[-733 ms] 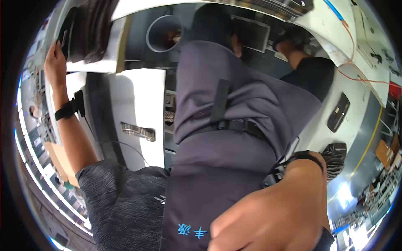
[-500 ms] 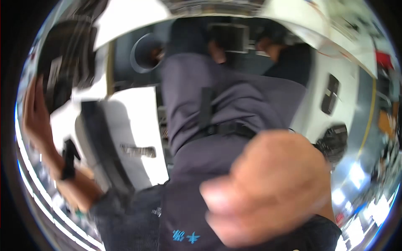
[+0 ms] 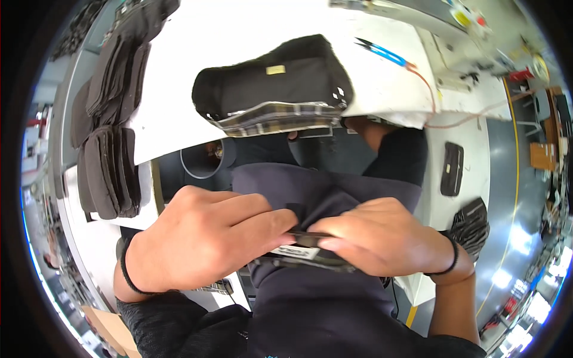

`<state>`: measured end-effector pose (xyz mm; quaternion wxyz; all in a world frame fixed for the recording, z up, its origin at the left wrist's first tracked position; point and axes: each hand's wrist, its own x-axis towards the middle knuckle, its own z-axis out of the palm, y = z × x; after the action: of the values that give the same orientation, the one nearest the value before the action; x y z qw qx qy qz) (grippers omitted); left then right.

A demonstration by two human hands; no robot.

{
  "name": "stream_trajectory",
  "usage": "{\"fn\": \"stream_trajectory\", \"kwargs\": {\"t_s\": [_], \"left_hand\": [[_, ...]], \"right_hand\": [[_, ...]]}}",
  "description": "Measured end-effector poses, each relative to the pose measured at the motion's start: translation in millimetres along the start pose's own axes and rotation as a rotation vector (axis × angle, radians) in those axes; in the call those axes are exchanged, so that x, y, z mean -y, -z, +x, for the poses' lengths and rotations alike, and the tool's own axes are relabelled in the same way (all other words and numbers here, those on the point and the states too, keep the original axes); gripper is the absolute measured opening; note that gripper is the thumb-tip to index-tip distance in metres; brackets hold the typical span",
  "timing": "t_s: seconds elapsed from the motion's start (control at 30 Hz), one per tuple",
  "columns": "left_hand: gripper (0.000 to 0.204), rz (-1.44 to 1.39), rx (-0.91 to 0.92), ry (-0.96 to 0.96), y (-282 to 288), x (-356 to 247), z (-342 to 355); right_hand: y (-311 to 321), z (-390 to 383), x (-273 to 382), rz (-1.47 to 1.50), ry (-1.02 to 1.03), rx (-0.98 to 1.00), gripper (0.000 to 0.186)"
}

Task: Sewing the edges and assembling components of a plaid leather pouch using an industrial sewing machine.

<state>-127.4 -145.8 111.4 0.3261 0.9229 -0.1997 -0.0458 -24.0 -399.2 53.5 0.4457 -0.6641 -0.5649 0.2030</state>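
Note:
My left hand (image 3: 215,235) and my right hand (image 3: 388,238) are close together over my lap. Between them stretches a dark fabric piece (image 3: 308,239), its edge pinched by the thumbs and fingers of both. A white label with dark print (image 3: 295,252) shows below that edge, and plaid cloth seems to lie under it; much of the piece is hidden behind the fingers. Beyond my hands, a dark fabric pouch (image 3: 268,89) with a plaid front edge and a small yellowish tag rests at the white table's near edge.
Blue thread snips (image 3: 383,52) on an orange cord lie at the right of the white table (image 3: 239,30). Stacked dark fabric pieces (image 3: 110,170) line the left side. One dark piece (image 3: 452,169) sits on a white surface at right, near a dark bundle (image 3: 470,224).
My view has shifted up over the table. Both hands, formerly apart at far left and lower right, have come together on the fabric piece.

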Motion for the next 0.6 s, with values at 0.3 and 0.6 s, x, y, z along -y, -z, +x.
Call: {"fn": "stream_trajectory", "kwargs": {"t_s": [0.3, 0.6], "left_hand": [[0.012, 0.094, -0.245, 0.140, 30, 89, 19], [0.017, 0.434, -0.355, -0.110, 25, 186, 58]], "right_hand": [[39, 106, -51, -0.260, -0.042, 0.015, 0.016], [50, 168, -130, -0.776, 0.306, -0.100, 0.014]]}}
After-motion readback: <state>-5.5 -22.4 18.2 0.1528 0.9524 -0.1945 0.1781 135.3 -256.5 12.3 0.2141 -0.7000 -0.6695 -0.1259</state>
